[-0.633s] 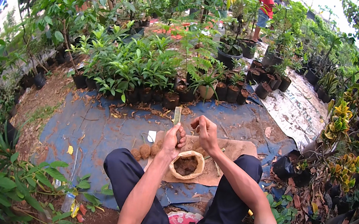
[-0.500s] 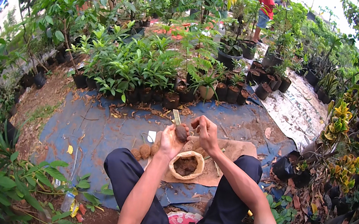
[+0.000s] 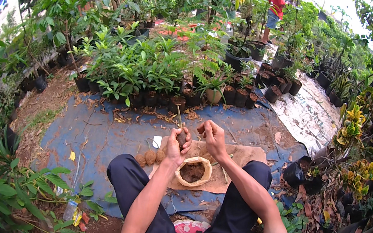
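A pale open bag point(image 3: 209, 171) on the brown sheet point(image 3: 248, 156) holds loose brown soil point(image 3: 192, 172) below its rim. Taking that bag as the clock's centre, the left hand point(image 3: 176, 149) is at eleven o'clock, its fingers closed around one dark soil ball point(image 3: 182, 137) with one thin stick point(image 3: 179, 116) pointing up out of it. The right hand point(image 3: 215, 141) is at one o'clock, apart from the left, fingers curled; whether it pinches anything I cannot tell. Three brown balls point(image 3: 150, 157) sit together at nine o'clock, and one white slip point(image 3: 157, 141) lies near them at ten. At twelve, well apart, one beige pot point(image 3: 214, 95) holds a narrow-leaved plant point(image 3: 214, 82). Black pots point(image 3: 241, 97) with soil stand beside it, too crowded to count. One person point(image 3: 275, 6) stands far off at one o'clock.
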Motion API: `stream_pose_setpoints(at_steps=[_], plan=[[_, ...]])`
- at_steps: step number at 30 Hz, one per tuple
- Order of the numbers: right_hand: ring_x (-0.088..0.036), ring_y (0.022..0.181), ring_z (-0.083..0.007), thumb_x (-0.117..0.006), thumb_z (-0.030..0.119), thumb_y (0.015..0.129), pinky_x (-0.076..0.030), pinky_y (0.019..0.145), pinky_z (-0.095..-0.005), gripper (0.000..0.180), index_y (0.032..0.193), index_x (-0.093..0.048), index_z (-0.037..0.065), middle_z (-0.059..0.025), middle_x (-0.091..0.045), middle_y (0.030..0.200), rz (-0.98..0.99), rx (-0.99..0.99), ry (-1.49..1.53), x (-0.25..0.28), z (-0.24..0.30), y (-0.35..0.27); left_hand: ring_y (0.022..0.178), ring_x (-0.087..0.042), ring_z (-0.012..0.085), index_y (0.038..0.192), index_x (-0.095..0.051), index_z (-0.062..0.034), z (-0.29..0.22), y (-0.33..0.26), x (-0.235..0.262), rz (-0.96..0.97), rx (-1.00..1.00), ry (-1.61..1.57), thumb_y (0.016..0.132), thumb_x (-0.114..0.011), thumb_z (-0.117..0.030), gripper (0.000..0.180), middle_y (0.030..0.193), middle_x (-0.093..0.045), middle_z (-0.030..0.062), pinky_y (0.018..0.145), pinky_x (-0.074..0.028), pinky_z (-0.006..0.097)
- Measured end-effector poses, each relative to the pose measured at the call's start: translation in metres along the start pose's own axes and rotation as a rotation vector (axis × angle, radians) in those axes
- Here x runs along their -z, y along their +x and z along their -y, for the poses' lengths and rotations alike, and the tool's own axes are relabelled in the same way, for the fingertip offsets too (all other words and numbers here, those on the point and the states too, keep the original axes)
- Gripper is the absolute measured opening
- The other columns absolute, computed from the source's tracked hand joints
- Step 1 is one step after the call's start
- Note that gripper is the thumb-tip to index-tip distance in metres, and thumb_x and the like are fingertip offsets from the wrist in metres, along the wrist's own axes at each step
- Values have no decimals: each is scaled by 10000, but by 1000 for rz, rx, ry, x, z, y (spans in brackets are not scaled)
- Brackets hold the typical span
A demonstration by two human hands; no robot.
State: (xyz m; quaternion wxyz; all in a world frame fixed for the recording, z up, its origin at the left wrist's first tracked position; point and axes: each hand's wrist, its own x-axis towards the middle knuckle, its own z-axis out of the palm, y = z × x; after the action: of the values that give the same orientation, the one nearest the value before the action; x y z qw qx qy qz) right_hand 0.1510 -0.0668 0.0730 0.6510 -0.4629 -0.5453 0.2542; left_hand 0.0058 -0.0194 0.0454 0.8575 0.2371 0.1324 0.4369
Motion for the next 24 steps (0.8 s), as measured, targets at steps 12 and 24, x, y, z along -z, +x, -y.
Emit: stream_pose_setpoints(at_steps=[12,24], plan=[[-516,695,-102,-433,221,1020,-438,648,-263,362,806,-582,-31,-42,-587,720,19,-8,-15,0,2,-1,481,-427,82,1018,-557,-39,0,-4,-9,-129,-5,240,899,-513,-207,211,681,-513,16,382,-323,200],[-529,706,-115,-442,221,1013,-445,663,-274,350,829,-586,-39,-54,-594,734,38,-20,-10,0,-2,-1,493,-504,99,933,-568,-83,0,-1,-4,-185,-80,358,910,-631,-331,257,690,-553,10,400,-354,211]])
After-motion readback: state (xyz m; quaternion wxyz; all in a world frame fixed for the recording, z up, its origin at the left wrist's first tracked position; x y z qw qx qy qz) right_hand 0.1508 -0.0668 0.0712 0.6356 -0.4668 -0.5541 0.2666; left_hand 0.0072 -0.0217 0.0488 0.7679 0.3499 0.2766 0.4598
